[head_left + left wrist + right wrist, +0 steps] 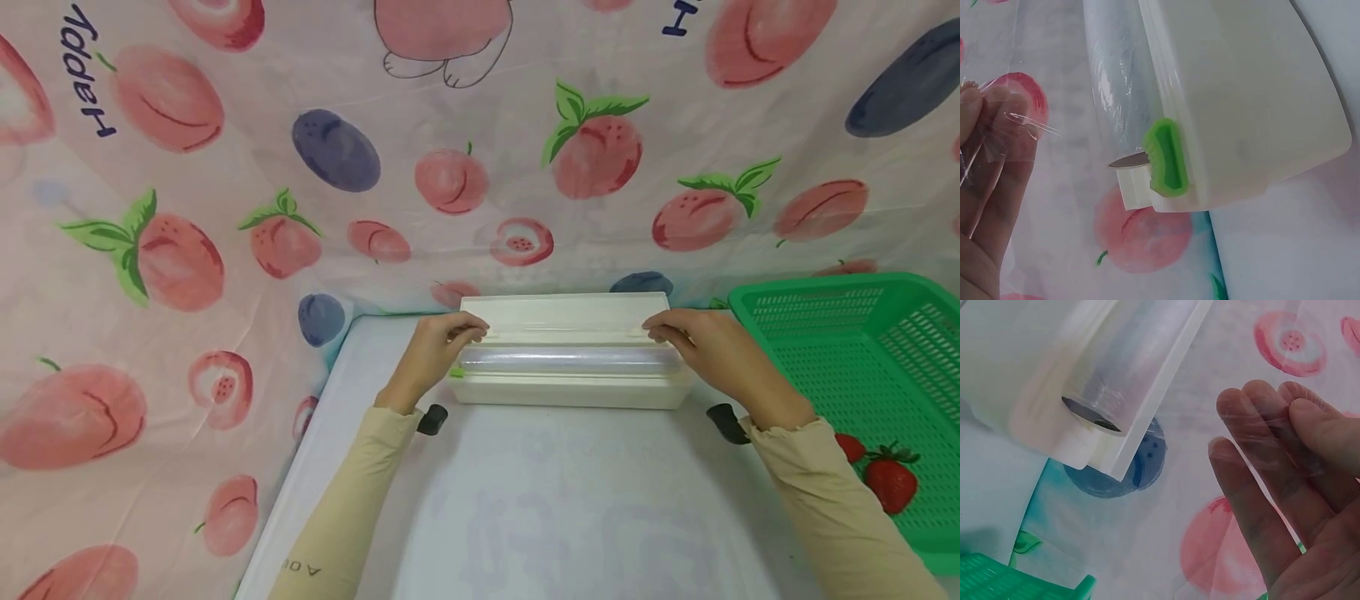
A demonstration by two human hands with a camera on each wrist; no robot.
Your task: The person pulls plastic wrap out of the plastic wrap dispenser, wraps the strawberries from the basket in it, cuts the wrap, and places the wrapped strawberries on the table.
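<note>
A white cling film dispenser (570, 393) stands on the table with its lid (562, 307) raised at the back. Inside lies a roll (566, 360) of clear film. My left hand (442, 343) pinches the left side of the drawn-out cling film (1019, 119) between thumb and fingers, over the dispenser's left end. At the other end my right hand (712, 346) pinches the film too; in the right wrist view wrinkled film (1254, 428) lies across its fingers. A green slide cutter (1169, 159) sits on the dispenser's left edge, a thin blade-like piece beside it.
To the right stands a green plastic basket (840, 333) with strawberries (891, 479) in it, close by my right forearm. A fruit-printed cloth (450, 108) hangs behind and left of the white table (570, 500).
</note>
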